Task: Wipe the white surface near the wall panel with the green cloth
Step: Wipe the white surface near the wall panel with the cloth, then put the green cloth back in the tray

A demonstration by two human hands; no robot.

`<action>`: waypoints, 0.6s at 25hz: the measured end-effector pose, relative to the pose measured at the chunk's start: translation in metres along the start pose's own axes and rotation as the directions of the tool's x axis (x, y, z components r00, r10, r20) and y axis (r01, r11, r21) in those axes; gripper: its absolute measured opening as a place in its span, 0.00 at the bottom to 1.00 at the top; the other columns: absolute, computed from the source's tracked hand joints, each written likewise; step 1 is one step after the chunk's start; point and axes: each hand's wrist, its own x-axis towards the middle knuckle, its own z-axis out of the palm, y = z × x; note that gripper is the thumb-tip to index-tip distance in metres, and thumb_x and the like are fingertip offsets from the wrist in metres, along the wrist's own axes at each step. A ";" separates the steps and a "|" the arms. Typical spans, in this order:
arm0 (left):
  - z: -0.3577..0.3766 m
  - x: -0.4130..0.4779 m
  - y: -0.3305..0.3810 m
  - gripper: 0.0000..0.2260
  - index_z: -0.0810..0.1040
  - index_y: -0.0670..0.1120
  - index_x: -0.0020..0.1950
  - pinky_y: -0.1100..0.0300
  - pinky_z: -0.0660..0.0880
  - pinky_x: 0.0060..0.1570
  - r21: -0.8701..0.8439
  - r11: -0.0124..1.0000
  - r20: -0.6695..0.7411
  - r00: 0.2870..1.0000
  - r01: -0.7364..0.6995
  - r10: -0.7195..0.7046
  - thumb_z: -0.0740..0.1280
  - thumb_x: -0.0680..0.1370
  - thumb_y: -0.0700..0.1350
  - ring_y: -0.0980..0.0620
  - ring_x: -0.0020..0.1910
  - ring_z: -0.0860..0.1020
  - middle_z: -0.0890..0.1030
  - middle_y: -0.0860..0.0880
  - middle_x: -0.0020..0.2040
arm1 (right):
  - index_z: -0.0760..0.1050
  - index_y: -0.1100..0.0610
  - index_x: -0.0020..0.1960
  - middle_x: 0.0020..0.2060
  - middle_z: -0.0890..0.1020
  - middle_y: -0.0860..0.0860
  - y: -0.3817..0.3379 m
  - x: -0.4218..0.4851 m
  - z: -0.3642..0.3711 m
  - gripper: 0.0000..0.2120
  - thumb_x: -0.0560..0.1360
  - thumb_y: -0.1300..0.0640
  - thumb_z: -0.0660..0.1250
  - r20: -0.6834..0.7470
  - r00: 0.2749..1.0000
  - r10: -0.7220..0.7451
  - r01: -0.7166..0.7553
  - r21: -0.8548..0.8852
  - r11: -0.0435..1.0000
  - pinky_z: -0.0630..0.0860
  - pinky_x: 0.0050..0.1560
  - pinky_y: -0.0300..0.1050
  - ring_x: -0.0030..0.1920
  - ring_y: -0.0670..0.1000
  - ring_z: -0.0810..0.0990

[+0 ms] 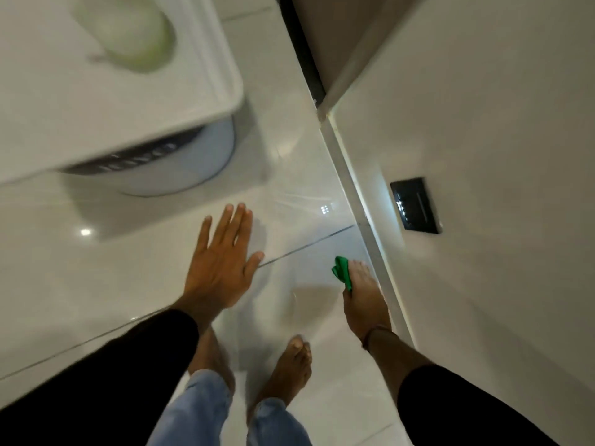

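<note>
My right hand (363,300) grips a small green cloth (343,272), which sticks out past my fingers, close to the lower edge of the white wall (483,140) on the right. A black rectangular wall panel (415,204) is set into that wall, above and right of the cloth. My left hand (219,262) hovers with fingers spread, palm down, holding nothing, left of the cloth. Whether the cloth touches the wall is unclear.
A white basin counter (112,91) with a blurred pale-green object (128,30) fills the upper left. Beneath it stands a round white bin (180,165). My bare feet (286,365) stand on glossy white floor tiles (306,204). A dark gap (302,49) runs along the wall corner.
</note>
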 end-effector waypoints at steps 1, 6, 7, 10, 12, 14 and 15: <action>-0.026 -0.023 0.004 0.37 0.59 0.40 0.90 0.34 0.56 0.89 0.001 0.999 0.018 0.999 0.036 -0.036 0.52 0.86 0.61 0.39 0.91 0.57 0.60 0.40 0.91 | 0.62 0.60 0.81 0.79 0.67 0.58 -0.027 -0.012 -0.013 0.32 0.79 0.68 0.66 -0.005 0.999 -0.032 0.032 -0.007 0.999 0.56 0.80 0.49 0.81 0.57 0.61; -0.155 -0.093 -0.007 0.37 0.45 0.45 0.91 0.39 0.45 0.90 0.024 0.979 -0.004 0.979 0.203 -0.203 0.45 0.87 0.64 0.43 0.90 0.40 0.47 0.43 0.93 | 0.56 0.55 0.83 0.82 0.61 0.55 -0.185 -0.066 -0.080 0.36 0.81 0.64 0.69 -0.035 0.966 -0.258 0.259 0.070 0.963 0.60 0.80 0.54 0.82 0.55 0.59; -0.180 -0.099 -0.017 0.36 0.38 0.47 0.90 0.40 0.40 0.90 0.029 0.970 -0.010 0.970 0.242 -0.242 0.43 0.87 0.64 0.44 0.89 0.36 0.42 0.44 0.93 | 0.56 0.55 0.83 0.82 0.62 0.55 -0.217 -0.073 -0.092 0.36 0.81 0.64 0.69 -0.054 0.948 -0.314 0.318 0.077 0.945 0.62 0.80 0.54 0.82 0.55 0.59; -0.240 -0.105 -0.060 0.36 0.38 0.47 0.90 0.40 0.41 0.91 0.004 0.931 -0.120 0.925 0.365 -0.362 0.42 0.87 0.64 0.45 0.90 0.36 0.41 0.45 0.92 | 0.57 0.59 0.82 0.81 0.62 0.56 -0.309 -0.079 -0.116 0.33 0.81 0.65 0.67 -0.107 0.858 -0.502 0.508 0.034 0.861 0.63 0.80 0.55 0.82 0.55 0.57; -0.265 -0.101 -0.099 0.37 0.44 0.45 0.92 0.38 0.44 0.91 0.016 0.913 -0.175 0.900 0.408 -0.399 0.42 0.87 0.64 0.46 0.90 0.38 0.43 0.45 0.93 | 0.54 0.59 0.83 0.83 0.59 0.55 -0.373 -0.069 -0.126 0.32 0.83 0.64 0.64 -0.112 0.804 -0.585 0.590 0.026 0.807 0.56 0.82 0.52 0.83 0.53 0.52; -0.277 -0.082 -0.148 0.37 0.45 0.45 0.92 0.38 0.43 0.90 0.043 0.892 -0.184 0.881 0.451 -0.436 0.41 0.87 0.64 0.46 0.89 0.37 0.43 0.45 0.93 | 0.52 0.59 0.83 0.83 0.56 0.54 -0.438 -0.040 -0.119 0.33 0.83 0.64 0.63 -0.128 0.765 -0.631 0.636 -0.001 0.772 0.52 0.83 0.51 0.84 0.53 0.50; -0.280 -0.071 -0.160 0.38 0.45 0.44 0.92 0.38 0.42 0.90 0.059 0.890 -0.186 0.880 0.453 -0.436 0.41 0.87 0.65 0.46 0.89 0.36 0.43 0.45 0.93 | 0.51 0.59 0.84 0.84 0.55 0.55 -0.458 -0.027 -0.118 0.33 0.83 0.64 0.62 -0.143 0.751 -0.644 0.648 -0.027 0.761 0.51 0.83 0.51 0.84 0.54 0.49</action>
